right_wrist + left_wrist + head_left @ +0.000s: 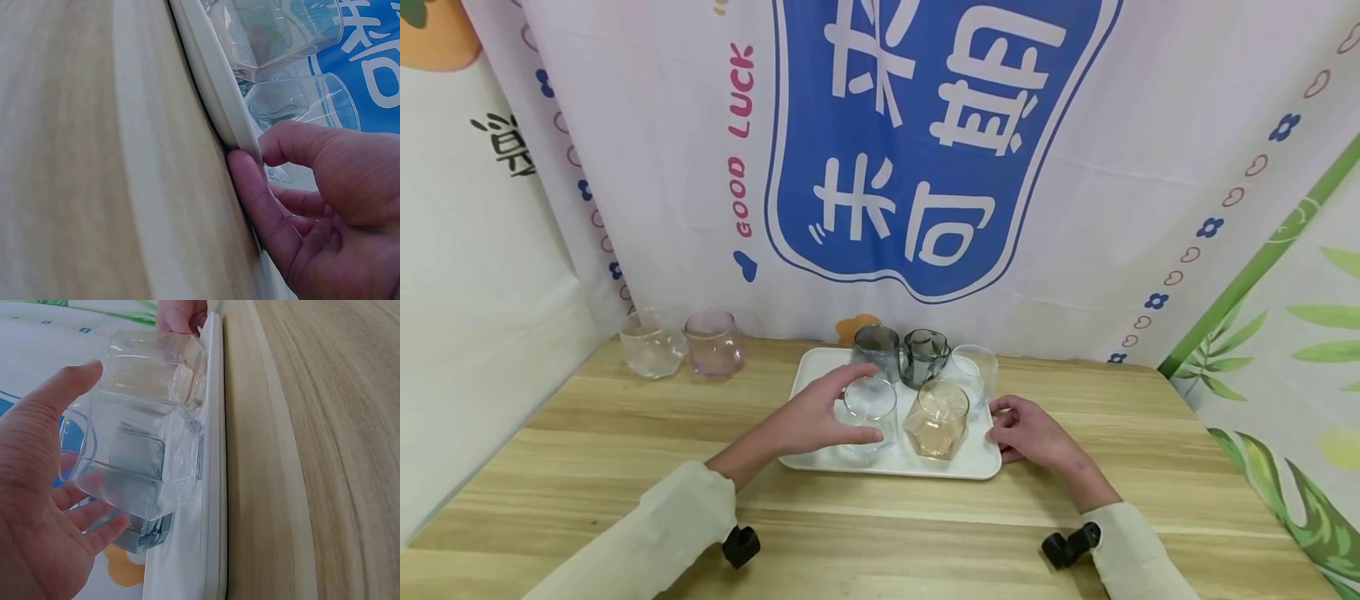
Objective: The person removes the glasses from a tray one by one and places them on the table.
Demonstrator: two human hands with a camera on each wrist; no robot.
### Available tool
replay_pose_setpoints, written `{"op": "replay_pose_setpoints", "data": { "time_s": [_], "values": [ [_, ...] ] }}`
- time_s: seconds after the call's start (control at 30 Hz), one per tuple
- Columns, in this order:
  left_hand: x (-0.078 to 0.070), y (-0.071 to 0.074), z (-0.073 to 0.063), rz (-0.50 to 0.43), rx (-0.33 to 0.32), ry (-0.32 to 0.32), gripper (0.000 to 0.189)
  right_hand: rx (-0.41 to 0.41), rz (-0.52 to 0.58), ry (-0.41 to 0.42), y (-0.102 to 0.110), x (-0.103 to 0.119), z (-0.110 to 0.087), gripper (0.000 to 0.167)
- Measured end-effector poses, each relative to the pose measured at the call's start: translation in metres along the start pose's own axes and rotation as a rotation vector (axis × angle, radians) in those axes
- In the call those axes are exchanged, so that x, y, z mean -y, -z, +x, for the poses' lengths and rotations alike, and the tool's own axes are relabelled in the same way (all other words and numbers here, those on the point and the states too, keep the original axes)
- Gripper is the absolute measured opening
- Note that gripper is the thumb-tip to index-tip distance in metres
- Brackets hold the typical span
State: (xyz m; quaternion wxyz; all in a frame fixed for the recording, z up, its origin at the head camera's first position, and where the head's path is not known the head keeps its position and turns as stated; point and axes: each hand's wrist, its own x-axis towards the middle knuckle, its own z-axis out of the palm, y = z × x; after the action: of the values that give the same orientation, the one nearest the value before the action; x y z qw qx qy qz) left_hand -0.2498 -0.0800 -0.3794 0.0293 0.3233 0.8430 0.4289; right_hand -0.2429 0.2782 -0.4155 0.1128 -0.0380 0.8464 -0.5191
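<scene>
My left hand (820, 412) spreads round a clear glass (140, 459) on a white tray (808, 367), its thumb on the near side and fingers on the far side. In the left wrist view, thumb and fingers spread wider than the glass. My right hand (1033, 435) pinches the tray's right edge, a digit on either side of the rim in the right wrist view. An amber-tinted glass (937, 427) stands beside the clear one. Behind them are a grey glass (877, 348), a dark wavy glass (923, 357) and another clear glass (983, 367).
A clear faceted glass (653, 350) and a pink-tinted glass (713, 348) stand at the back left of the wooden table (865, 533). A printed white cloth (1060, 250) hangs right behind the table's back edge.
</scene>
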Motion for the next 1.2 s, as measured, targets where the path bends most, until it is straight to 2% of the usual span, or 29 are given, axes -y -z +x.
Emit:
{"op": "replay_pose_setpoints", "data": {
  "time_s": [0.67, 1.2],
  "values": [
    [0.0010, -0.0089, 0.0077, 0.031, -0.002, 0.010, 0.079, -0.006, 0.005, -0.006, 0.0002, -0.0023, 0.0004, 0.044],
    [0.0015, -0.0067, 0.0054, 0.063, -0.068, 0.008, 0.077, -0.005, 0.015, 0.008, 0.0001, -0.0023, 0.0006, 0.045]
  ]
}}
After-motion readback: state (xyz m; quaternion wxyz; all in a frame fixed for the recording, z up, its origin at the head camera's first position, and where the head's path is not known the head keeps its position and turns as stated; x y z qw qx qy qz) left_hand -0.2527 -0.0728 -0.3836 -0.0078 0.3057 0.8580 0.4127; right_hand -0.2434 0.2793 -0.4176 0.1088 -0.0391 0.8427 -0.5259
